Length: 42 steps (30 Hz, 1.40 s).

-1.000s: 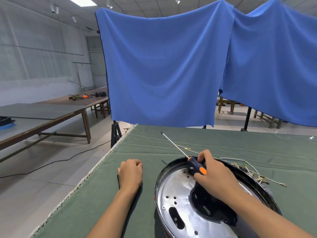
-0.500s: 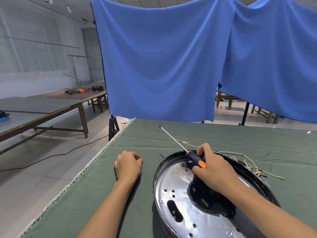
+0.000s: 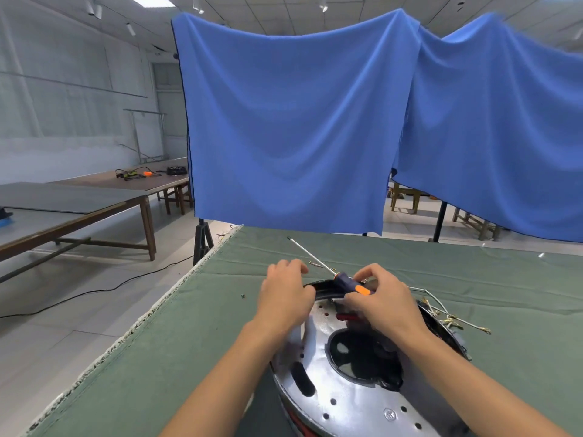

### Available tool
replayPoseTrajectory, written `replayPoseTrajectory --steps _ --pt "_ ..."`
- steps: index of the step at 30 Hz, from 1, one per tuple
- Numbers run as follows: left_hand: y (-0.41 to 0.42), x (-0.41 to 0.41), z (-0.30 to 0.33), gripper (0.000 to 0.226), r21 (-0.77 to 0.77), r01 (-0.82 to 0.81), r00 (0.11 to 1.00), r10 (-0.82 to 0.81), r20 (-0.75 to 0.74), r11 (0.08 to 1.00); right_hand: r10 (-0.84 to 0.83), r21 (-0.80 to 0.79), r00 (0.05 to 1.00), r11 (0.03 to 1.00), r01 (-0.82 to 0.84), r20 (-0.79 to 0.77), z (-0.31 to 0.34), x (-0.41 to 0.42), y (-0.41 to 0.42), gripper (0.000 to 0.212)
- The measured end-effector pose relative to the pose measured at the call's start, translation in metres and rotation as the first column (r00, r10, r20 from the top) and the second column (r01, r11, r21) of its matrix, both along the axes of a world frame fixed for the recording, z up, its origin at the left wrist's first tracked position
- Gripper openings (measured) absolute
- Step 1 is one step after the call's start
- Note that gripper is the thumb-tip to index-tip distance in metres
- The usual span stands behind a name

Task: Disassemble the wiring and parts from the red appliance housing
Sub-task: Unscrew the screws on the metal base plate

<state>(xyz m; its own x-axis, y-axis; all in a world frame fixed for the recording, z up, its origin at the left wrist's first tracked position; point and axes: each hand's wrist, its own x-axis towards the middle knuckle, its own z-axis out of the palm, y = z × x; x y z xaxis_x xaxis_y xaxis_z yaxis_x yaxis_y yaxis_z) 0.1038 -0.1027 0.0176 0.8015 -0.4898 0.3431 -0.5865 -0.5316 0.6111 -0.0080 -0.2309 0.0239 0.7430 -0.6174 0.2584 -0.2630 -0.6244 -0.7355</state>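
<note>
The red appliance housing (image 3: 356,392) lies on the green table, its shiny metal plate with a black-rimmed opening facing up. My right hand (image 3: 383,302) grips a screwdriver (image 3: 348,283) with a dark blue and orange handle; its long shaft points away to the upper left. A small red part (image 3: 347,317) shows under that hand. My left hand (image 3: 285,294) rests on the housing's far left rim, fingers curled; what it holds, if anything, is hidden. Loose wires with brass terminals (image 3: 448,316) trail off the housing's right side.
The green cloth table (image 3: 195,342) ends at a frayed left edge. A tiny screw (image 3: 243,296) lies left of the housing. Blue curtains (image 3: 290,121) hang behind the table on stands. Wooden tables stand far left, a black cable runs on the floor.
My left hand has moved from the cloth onto the housing's far left rim. The right hand with the screwdriver has shifted toward the far rim. The camera has tilted and moved closer.
</note>
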Motion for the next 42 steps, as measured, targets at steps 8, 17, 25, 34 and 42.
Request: replayPoseTrajectory --steps 8,17,25,34,42 --pt "0.008 0.001 0.004 0.031 0.273 -0.047 0.994 0.073 -0.085 0.961 -0.007 0.27 0.986 0.962 -0.039 0.167 0.028 -0.014 -0.01 0.022" --pt "0.034 -0.007 0.023 0.014 0.512 -0.228 0.954 0.295 -0.053 0.828 -0.013 0.338 0.977 0.939 -0.062 0.214 0.038 -0.022 -0.014 0.023" --pt "0.015 0.01 0.025 0.028 0.361 -0.157 0.986 0.165 0.009 0.919 -0.133 0.244 0.956 0.968 0.068 0.262 0.019 -0.019 -0.02 0.019" --pt "-0.007 0.021 0.015 0.015 0.406 -0.054 0.998 0.043 0.037 0.912 -0.129 0.175 0.978 0.979 0.1 0.163 0.005 -0.023 -0.032 0.016" --pt "0.026 -0.006 0.027 0.023 0.614 -0.12 0.983 0.179 -0.035 0.78 -0.027 0.019 0.989 1.0 0.025 0.144 0.018 -0.023 -0.04 0.019"
